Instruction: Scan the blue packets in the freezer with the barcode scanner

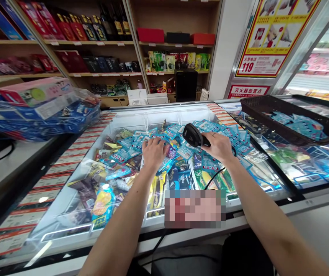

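Head view: right hand (220, 147) grips scanner (192, 135) at 1 o'clock; left hand (153, 152) presses flat, fingers spread, on blue packets (130, 145) in the freezer (75, 184). Scanning seems underway; next calls for a barcode turned up.

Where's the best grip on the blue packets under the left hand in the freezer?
Probably from above, pinching a free edge. The blue packets lie flat and overlapping in the freezer, so sides are buried. The left hand already rests on them palm down; the right hand holds the scanner.
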`<state>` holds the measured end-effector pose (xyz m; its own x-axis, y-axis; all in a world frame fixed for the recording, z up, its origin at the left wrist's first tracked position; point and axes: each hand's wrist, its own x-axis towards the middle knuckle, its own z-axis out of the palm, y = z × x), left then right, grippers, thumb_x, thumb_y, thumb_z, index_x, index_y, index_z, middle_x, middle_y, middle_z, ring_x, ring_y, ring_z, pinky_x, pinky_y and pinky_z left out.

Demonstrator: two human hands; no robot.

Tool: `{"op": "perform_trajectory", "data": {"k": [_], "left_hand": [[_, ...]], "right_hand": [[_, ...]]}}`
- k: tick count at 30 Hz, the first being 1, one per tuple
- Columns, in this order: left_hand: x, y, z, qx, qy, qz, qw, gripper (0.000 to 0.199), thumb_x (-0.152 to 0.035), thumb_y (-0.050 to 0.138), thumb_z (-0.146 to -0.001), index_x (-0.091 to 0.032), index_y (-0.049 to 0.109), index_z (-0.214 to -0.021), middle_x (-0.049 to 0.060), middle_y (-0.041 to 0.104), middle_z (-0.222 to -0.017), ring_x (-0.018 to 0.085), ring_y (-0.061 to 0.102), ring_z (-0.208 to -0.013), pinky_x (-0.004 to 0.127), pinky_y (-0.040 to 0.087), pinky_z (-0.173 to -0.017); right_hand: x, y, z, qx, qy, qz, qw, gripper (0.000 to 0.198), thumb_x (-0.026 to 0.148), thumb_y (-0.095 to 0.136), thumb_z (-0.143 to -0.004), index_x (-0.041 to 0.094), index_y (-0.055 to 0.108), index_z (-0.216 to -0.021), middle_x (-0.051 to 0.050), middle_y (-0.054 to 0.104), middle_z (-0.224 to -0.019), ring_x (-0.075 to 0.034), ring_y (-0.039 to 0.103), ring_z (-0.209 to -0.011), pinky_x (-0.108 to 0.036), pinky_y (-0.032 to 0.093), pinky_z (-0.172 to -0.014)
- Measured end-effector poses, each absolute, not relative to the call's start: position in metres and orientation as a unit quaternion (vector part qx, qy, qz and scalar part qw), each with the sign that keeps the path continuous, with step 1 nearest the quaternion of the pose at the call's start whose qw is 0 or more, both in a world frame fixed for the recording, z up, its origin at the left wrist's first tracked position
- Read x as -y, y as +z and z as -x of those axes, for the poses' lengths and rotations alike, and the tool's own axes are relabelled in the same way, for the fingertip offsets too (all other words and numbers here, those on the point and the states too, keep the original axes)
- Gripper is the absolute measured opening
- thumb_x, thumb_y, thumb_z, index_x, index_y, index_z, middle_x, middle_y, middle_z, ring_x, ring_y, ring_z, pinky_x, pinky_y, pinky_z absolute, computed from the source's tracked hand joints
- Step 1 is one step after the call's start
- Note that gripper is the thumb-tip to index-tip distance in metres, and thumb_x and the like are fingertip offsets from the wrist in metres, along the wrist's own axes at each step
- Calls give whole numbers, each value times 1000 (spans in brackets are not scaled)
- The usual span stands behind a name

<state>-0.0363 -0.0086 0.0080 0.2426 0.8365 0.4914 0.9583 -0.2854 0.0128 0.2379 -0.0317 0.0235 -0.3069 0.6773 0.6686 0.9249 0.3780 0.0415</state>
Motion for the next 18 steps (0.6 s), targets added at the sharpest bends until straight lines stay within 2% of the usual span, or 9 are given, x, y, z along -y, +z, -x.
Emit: {"op": "perform_trajectory", "data": {"k": [6, 10, 14, 18], "left_hand": [[5, 1, 43, 615, -223, 738, 164, 34, -36, 37, -90, -23, 65, -104, 11, 61, -118, 29, 50, -112, 51, 28, -100], [2, -3, 49, 624, -272, 714, 161, 30, -27, 38, -89, -22, 65, -101, 12, 60, -121, 30, 47, -119, 56, 18, -107], [1, -1, 49, 589, -296, 737, 151, 34, -20, 36, -88, -25, 61, -111, 10, 58, -126, 27, 42, -126, 56, 10, -111], [5, 4, 41, 533, -305, 782, 108, 32, -30, 39, -90, -24, 62, -111, 9, 63, -116, 25, 51, -115, 50, 19, -109]], "right_hand": [[35, 24, -241, 774, -210, 524, 285, 34, 40, 59, -83, 22, 61, -112, -5, 68, -93, -20, 62, -84, -28, 39, -69], [35, 23, -240, 766, -205, 539, 285, 34, 39, 58, -84, 21, 61, -113, -6, 69, -94, -21, 62, -85, -28, 39, -69], [33, 20, -240, 765, -205, 546, 274, 34, 39, 58, -84, 21, 61, -113, -6, 69, -94, -21, 62, -84, -28, 38, -69], [33, 19, -240, 765, -208, 544, 273, 35, 40, 58, -84, 21, 61, -113, -6, 69, -93, -21, 62, -84, -28, 37, -69]]}}
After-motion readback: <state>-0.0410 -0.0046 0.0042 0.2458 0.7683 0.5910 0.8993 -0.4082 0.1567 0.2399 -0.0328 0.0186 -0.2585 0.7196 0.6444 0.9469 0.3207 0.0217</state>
